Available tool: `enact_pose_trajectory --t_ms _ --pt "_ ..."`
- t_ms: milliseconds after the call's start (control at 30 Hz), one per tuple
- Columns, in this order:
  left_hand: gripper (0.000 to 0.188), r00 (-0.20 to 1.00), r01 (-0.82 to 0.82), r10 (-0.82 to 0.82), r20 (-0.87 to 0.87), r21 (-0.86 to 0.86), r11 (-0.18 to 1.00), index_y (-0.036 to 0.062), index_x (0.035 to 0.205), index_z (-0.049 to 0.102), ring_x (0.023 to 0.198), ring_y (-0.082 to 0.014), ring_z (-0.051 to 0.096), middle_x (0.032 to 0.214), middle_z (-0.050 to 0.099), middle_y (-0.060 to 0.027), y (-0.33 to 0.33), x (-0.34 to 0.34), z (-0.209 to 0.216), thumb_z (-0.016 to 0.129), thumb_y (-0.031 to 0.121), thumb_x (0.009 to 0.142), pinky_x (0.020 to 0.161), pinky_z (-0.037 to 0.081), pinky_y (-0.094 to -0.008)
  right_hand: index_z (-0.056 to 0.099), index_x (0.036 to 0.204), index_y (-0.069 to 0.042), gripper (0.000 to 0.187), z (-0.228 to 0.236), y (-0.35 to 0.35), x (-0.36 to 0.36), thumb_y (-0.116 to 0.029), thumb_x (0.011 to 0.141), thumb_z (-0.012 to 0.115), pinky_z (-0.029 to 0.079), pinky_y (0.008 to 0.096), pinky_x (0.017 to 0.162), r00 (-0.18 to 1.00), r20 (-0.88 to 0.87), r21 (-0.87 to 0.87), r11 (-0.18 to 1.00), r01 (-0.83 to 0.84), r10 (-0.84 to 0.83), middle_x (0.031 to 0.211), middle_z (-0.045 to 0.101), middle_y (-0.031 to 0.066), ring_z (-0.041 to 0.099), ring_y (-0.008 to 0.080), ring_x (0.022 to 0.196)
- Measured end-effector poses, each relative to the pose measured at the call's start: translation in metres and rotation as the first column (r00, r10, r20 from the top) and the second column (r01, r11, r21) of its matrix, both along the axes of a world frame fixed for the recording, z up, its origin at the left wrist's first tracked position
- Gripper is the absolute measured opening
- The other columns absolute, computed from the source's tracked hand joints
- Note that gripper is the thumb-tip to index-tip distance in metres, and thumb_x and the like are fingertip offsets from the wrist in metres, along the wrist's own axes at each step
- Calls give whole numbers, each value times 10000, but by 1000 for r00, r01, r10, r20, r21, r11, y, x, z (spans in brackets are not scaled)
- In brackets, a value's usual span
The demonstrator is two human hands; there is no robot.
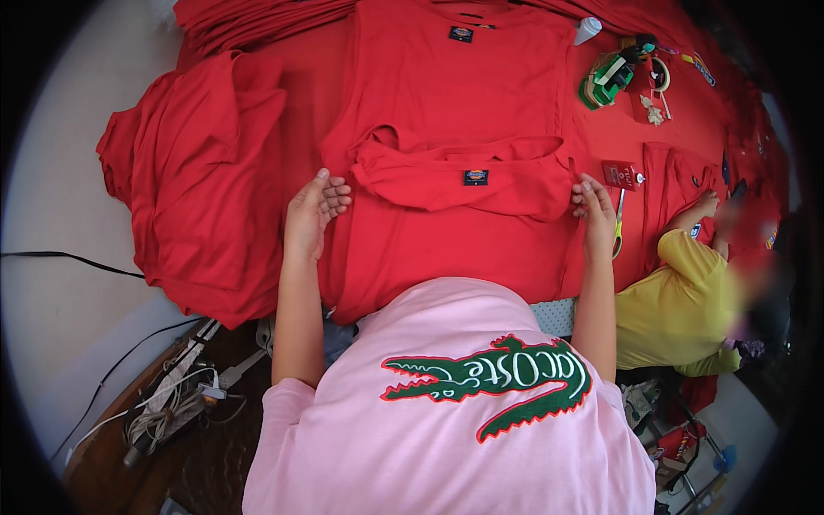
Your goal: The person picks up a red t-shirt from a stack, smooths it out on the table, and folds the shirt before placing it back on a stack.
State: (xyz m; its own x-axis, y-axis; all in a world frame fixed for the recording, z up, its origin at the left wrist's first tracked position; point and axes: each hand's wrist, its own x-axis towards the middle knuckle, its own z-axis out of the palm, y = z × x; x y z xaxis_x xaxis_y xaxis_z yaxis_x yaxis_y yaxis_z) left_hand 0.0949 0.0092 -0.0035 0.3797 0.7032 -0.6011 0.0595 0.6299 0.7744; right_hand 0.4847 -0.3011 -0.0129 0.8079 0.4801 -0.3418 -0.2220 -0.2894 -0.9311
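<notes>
A red T-shirt lies spread in front of me, its upper part folded over with a dark neck label showing. Beside its left edge is my left hand, palm turned up, fingers loosely bent and apart, with nothing in them. My right hand is at the opposite edge, fingertips close to or touching the cloth. Its fingers are slightly curled and apart. Under and beyond this piece, another red shirt lies flat with its own label at the neck.
A heap of red shirts hangs over the table's left side. To the right are yellow-handled scissors, a red box, a green tape dispenser and a white cup. A person in yellow handles red cloth. Cables lie lower left.
</notes>
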Motion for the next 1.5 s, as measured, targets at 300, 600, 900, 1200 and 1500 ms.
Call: enact_pose_trajectory --t_ms 300,600,900,1200,1500 --pt "239 954 299 -294 -55 174 938 92 838 669 615 -76 573 672 611 24 3 40 16 730 251 1005 642 476 -235 698 1031 -55 148 29 28 -4 -203 1024 690 463 235 612 946 -171 27 961 -274 275 727 621 -19 563 78 633" --pt "537 902 231 -408 141 640 733 -50 1402 559 1075 -196 730 1129 767 -125 86 148 98 723 273 1006 1054 517 -351 484 1494 -76 741 86 116 -12 -282 882 847 525 414 996 739 455 -198 865 -461 497 1498 518 193 592 264 1289" --pt "353 978 188 -79 -193 652 735 -28 1296 615 892 -113 685 1014 741 -68 91 75 8 716 94 981 836 539 -254 472 1558 -121 828 7 76 -27 -321 852 856 385 533 1160 653 677 -303 937 -174 340 1617 416 241 461 416 1444" --pt "254 843 345 87 -531 658 669 21 1100 729 779 -190 625 905 666 -74 -8 64 -7 806 114 876 816 538 -343 537 1505 -154 562 2 130 -84 -190 960 669 348 561 1198 -57 684 -602 518 -608 728 1581 506 119 463 272 1476" --pt "269 824 542 -227 -519 839 49 95 1190 736 1425 -371 508 1453 602 -124 -78 93 -2 721 94 921 1176 414 -492 566 1461 -134 527 6 141 55 -213 955 689 300 576 1201 297 803 -576 800 166 517 1558 518 165 461 312 1473"
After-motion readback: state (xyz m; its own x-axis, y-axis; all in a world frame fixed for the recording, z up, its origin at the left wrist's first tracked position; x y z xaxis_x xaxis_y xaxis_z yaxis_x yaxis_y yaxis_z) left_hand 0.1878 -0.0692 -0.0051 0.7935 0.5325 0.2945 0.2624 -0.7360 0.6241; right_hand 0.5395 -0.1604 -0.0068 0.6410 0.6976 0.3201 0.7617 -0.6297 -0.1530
